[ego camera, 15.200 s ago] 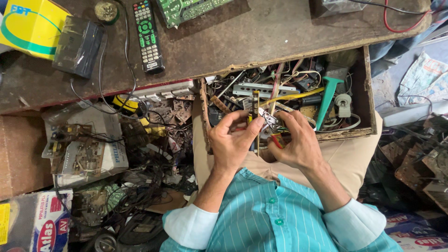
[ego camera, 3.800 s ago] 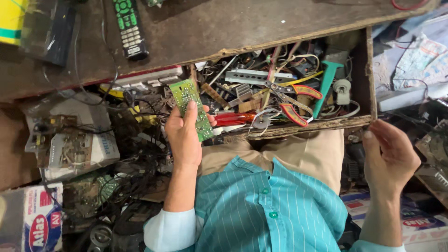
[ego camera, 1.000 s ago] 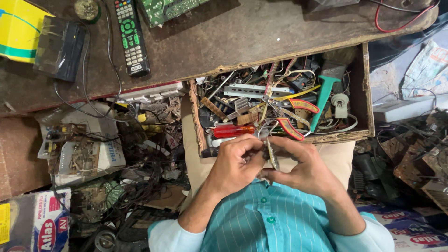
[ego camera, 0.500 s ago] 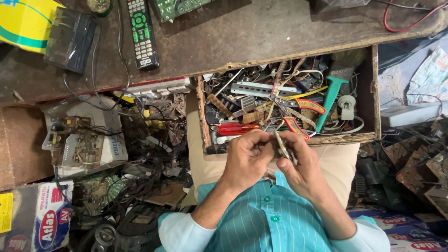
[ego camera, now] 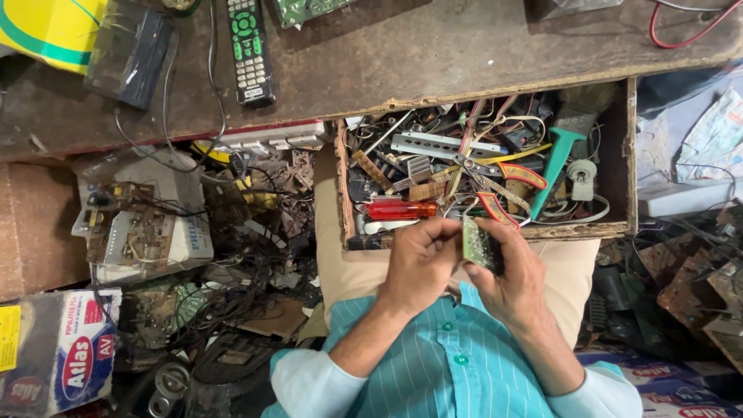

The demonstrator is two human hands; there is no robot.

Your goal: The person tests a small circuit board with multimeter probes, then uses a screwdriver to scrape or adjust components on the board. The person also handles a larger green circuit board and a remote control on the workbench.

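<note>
Both hands, left hand (ego camera: 422, 263) and right hand (ego camera: 507, 275), pinch a small green circuit board (ego camera: 477, 244), its face half hidden by fingers

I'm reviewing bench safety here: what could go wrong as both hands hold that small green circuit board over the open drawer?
The circuit board is pinched edge-on between the left hand and right hand; if it slips, it may drop into the cluttered drawer. Pliers and a red screwdriver lie close below and might scratch it.

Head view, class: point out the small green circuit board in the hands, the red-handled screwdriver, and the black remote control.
small green circuit board (ego camera: 477, 242), head view, its face.
red-handled screwdriver (ego camera: 402, 210), head view, mid-handle.
black remote control (ego camera: 249, 46), head view, its button area.
</note>
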